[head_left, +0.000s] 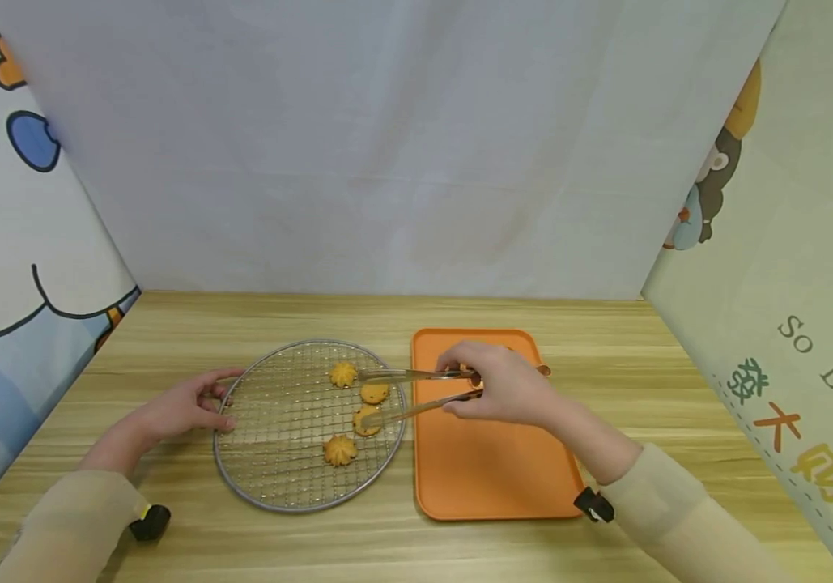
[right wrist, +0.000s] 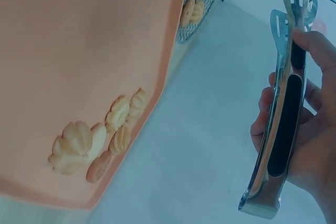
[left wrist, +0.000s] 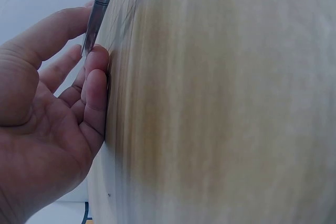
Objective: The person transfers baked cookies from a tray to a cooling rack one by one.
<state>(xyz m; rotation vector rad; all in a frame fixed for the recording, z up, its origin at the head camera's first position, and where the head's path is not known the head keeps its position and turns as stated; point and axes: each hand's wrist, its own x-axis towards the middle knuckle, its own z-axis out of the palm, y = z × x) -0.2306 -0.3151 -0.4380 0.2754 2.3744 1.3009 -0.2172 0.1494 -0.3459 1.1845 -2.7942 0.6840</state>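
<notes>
My left hand (head_left: 183, 407) holds the left rim of a round wire rack (head_left: 281, 509), thumb on top and fingers curled at the edge. Several cookies lie on the rack's right half: flower-shaped ones (head_left: 340, 450) and flatter round ones (head_left: 375, 393). My right hand (head_left: 507, 385) grips metal tongs (right wrist: 285, 124) with black handle grips. Their arms are spread; one tip is beside the upper flower-shaped cookie, the other over the lower round cookie (head_left: 367, 421). Several cookies (right wrist: 73, 145) lie in one corner of the orange tray (head_left: 496, 478), mostly hidden behind my right hand in the head view.
The tray stands just right of the rack on a wood-grain table (head_left: 190, 324). A pale cloth wall (head_left: 387, 162) rises behind, and printed panels (head_left: 788, 324) close in both sides. Black wrist devices (head_left: 150, 522) sit on both sleeves.
</notes>
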